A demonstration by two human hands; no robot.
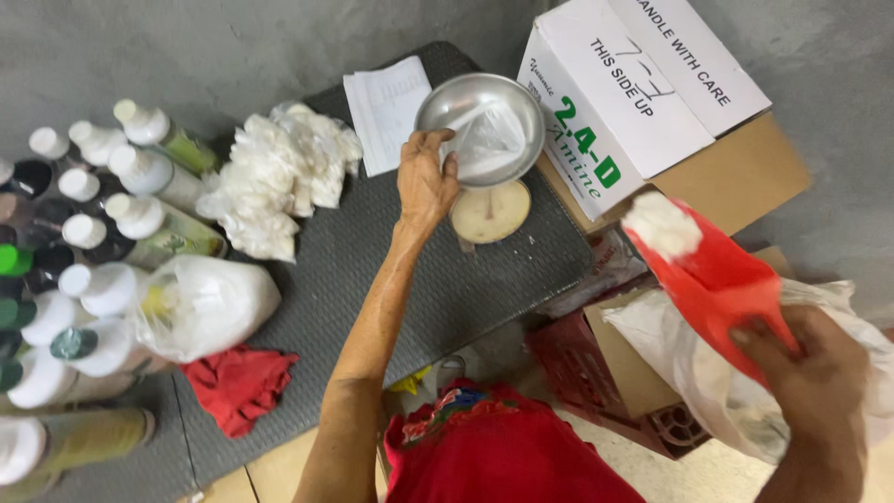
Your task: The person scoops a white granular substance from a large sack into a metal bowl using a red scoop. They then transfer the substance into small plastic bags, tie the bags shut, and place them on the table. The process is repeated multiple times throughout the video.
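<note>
Head view: right hand (803, 361) clenched around red scoop (710, 270) heaped with white powder (661, 224).

Left grip (424, 182): my fingers on the rim of the metal bowl (447, 102), a clear plastic bag (489, 140) inside.
Bowl seat: round scale (491, 212) on the grey table (372, 270).
Right grip (805, 359): closed around the red scoop (722, 279), heaped with white powder (661, 224).
Beneath scoop: white sack (689, 373).
Table left: white-capped bottles (112, 233).
</note>
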